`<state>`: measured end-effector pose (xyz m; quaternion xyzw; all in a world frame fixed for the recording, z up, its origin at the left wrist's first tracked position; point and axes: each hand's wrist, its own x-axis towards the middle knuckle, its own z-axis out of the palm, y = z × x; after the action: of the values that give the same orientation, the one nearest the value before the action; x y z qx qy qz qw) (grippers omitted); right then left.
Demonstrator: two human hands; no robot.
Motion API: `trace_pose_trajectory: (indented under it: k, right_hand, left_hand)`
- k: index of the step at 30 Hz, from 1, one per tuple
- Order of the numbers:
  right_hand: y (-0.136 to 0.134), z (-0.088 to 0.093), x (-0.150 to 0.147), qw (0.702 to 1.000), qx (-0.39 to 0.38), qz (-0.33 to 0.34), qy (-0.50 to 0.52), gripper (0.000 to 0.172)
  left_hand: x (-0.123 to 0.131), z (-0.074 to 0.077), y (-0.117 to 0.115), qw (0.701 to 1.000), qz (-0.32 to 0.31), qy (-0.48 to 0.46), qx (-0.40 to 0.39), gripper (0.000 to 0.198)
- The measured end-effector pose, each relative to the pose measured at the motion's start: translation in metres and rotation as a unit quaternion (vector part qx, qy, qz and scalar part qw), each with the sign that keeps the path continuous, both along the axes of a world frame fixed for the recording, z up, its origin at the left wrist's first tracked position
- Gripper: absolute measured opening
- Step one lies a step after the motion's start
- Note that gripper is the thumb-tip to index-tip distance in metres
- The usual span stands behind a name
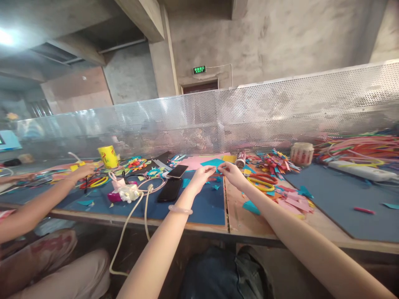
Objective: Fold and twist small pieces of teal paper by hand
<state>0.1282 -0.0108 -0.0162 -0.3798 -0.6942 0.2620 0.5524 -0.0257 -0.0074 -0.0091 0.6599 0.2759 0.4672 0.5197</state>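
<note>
both hands meet out over the tabletop (237,216), fingertips pinched on one small teal paper piece (215,163). the left hand (202,174), a pale bracelet (180,209) on its wrist, is closed on the paper's left edge, and the right hand (232,173) grips the right edge, so the piece hangs just above the blue mat (199,207). it looks part-folded, though it is too small from here to be sure. cut scraps (293,203) and red-and-yellow scissors (260,182) lie just beside the right hand, so the cutting seems done while the shaping is not finished. two phones (173,182) lie left of the hands. a co-worker's hand (82,170) rests well apart, near a yellow cup (108,156).
</note>
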Motion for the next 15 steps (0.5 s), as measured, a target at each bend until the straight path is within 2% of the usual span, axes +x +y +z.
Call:
trace_pose_trajectory:
  k: [6,12,15]
  right_hand:
    - [-0.003,0.001,0.000,1.000,-0.014,0.025,0.004,0.022]
    - [-0.010,0.006,0.000,0.999,-0.030,-0.006,-0.009,0.025]
    - [-0.008,0.005,0.002,0.999,-0.035,0.014,0.013,0.025]
  left_hand:
    - [0.001,-0.001,0.002,1.000,0.025,0.000,0.005,0.032]
    - [0.001,-0.002,0.004,0.997,0.067,0.009,0.032,0.029]
    - [0.001,-0.002,0.004,0.995,0.088,0.026,0.050,0.027]
